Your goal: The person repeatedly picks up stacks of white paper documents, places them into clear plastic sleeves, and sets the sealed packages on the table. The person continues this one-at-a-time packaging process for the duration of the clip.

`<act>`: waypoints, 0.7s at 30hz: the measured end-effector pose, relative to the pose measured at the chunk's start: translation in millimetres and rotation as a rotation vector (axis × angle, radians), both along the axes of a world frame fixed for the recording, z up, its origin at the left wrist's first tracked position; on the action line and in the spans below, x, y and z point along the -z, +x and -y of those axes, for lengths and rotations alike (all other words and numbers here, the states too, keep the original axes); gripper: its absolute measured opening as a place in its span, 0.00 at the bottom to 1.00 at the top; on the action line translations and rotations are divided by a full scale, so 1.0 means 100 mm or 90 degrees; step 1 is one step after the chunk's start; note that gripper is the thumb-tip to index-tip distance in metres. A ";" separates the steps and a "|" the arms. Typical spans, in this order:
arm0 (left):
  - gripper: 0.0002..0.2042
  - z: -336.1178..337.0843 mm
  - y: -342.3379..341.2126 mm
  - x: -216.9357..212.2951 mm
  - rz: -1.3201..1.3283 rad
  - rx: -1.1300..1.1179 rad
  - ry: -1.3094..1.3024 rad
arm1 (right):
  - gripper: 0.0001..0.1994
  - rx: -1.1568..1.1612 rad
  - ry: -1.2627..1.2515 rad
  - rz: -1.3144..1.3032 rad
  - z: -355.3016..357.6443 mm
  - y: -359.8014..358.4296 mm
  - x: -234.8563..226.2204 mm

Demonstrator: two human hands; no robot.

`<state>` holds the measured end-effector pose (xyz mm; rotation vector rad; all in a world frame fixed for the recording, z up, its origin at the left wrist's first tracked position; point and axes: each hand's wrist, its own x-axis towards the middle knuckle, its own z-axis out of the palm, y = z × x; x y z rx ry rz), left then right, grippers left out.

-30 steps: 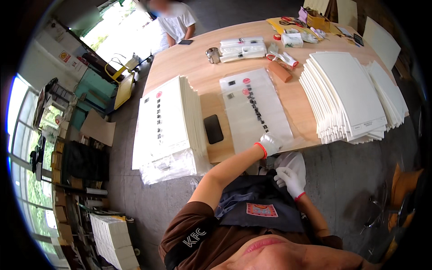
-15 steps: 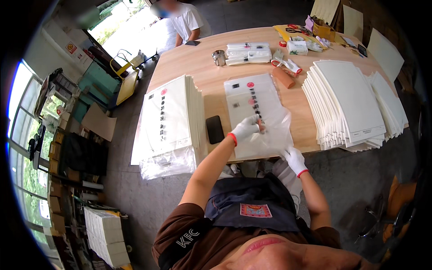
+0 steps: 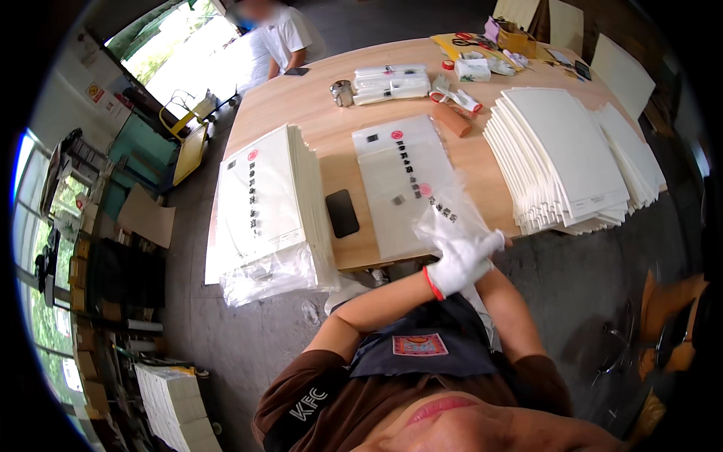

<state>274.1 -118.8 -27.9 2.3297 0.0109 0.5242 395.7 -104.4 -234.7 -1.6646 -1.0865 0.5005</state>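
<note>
My left hand [image 3: 461, 262], in a white glove with a red cuff, is closed at the near table edge. It grips a clear printed plastic bag [image 3: 449, 213], whose lifted, crumpled part runs up to the glove. Under it lie flat plastic bags [image 3: 382, 181] with black lettering and a red round mark. My right forearm [image 3: 514, 309] reaches up behind the left hand, which hides nearly all of the right hand, fingers included. Left of the bags lies a black phone [image 3: 343, 213]. Beside that stands a thick pile of bagged white printed sheets [image 3: 260, 188].
Fanned stacks of white card [image 3: 561, 151] fill the table's right side. An orange-brown roll [image 3: 452, 120], rolled plastic bags [image 3: 390, 83] and a metal cup [image 3: 341, 93] sit further back. Scissors [image 3: 473, 41] lie at the far right. A person [image 3: 286, 34] sits beyond the far left corner.
My left hand has moved right and nearer, from over the bags to in front of my right hand. The top bag's near part is now lifted and bunched. The view has shifted slightly.
</note>
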 end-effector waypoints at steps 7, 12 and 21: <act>0.10 0.42 -0.28 -0.08 0.052 0.122 -0.003 | 0.32 -0.029 -0.051 0.064 -0.46 -0.05 -0.44; 0.14 -0.12 0.03 0.53 0.054 0.008 0.067 | 0.27 -0.063 0.084 0.092 0.56 0.08 -0.25; 0.13 -0.68 0.51 0.81 -0.074 -0.020 -0.243 | 0.20 0.381 -0.321 0.728 2.23 0.98 -2.48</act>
